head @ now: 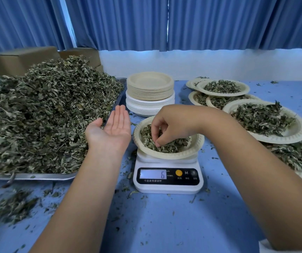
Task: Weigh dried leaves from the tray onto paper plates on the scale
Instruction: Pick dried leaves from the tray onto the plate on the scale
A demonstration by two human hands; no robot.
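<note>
A white digital scale (167, 181) stands on the blue table, its display reading 6. On it sits a paper plate (197, 145) holding dried leaves (172, 146). My right hand (166, 125) hovers over the plate with its fingertips curled down, pinching leaves in the pile. My left hand (112, 127) is held palm up with straight fingers and nothing in it, between the plate and a metal tray (37, 177). The tray carries a tall heap of dried leaves (42, 114).
A stack of unused paper plates (150, 93) stands behind the scale. Several filled plates (266, 121) overlap along the right side. Cardboard boxes (22, 59) sit behind the tray. Leaf crumbs (13, 207) lie scattered on the table front left.
</note>
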